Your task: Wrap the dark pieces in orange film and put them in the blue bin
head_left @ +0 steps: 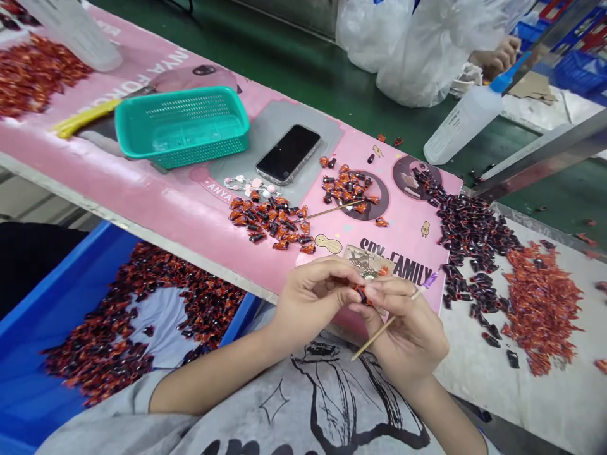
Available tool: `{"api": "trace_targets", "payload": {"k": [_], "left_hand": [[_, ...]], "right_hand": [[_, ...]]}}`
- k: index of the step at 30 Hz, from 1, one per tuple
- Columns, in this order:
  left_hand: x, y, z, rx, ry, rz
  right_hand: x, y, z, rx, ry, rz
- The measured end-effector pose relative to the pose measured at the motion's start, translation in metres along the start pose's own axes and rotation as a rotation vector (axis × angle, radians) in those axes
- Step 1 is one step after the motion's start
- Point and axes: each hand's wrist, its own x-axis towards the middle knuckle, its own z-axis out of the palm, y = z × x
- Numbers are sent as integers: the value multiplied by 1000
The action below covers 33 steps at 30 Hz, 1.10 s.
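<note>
Close to the table's near edge, my left hand and my right hand meet, fingertips pinched around one small orange-and-dark plastic piece. Its exact shape is mostly covered by the fingers. A thin wooden stick passes between the fingers of my right hand, pointing down toward the shirt. Beneath the hands lies a small patterned card. Just beyond, two loose groups of joined orange-and-dark pieces rest on the pink mat, with another thin stick between them.
Dark parts and orange parts are heaped at right. A phone, a green basket and a glue bottle stand farther back. A blue bin of pieces sits at lower left. Another person's hand shows at upper right.
</note>
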Motion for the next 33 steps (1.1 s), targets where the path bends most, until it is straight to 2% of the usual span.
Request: {"api": "trace_targets", "payload": {"k": [4, 7, 10, 14, 18, 25, 33], "left_hand": [[-4, 2, -4, 138, -6, 199], [-8, 1, -7, 159, 12, 210], [-9, 1, -12, 95, 42, 83], [-8, 5, -18, -135, 81, -201], [-7, 10, -21, -269, 54, -398], [-7, -1, -15, -312, 21, -491], [-7, -17, -5, -302, 74, -458]], "right_hand": [[1, -3, 11, 26, 35, -30], [0, -5, 16, 51, 39, -23], [1, -6, 18, 72, 16, -10], [6, -9, 16, 96, -58, 30], [9, -10, 13, 13, -78, 25], [4, -1, 15, -243, -89, -180], [0, 9, 13, -176, -53, -126]]}}
